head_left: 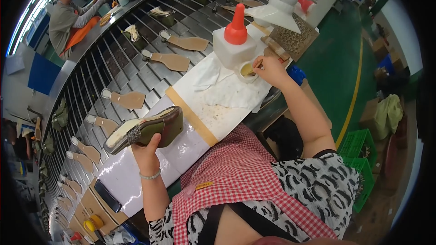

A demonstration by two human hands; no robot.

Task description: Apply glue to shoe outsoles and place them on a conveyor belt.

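Observation:
My left hand [146, 156] grips a half-made olive-green shoe [154, 129] from below, thumb on its side. The shoe is tilted with its pale underside turned up. The fingers of my right hand [271, 70] are pinched on a thin brown-handled tool [258, 66], perhaps a brush; its lower end is at a small white cup [247, 71] with yellowish liquid inside. Right behind the cup stands a white square bottle [232, 47] with a red cone-shaped cap [236, 25]. A crumpled white cloth [206, 75] lies to the left of the cup.
Tan insoles [170, 61] and green shoe uppers [161, 16] lie along a slatted metal conveyor [136, 72]. A white ribbed duct [284, 0] hangs at the far right of the worktop [218, 118]. Near left lies a phone [108, 196]. Across the conveyor sits another person [72, 18].

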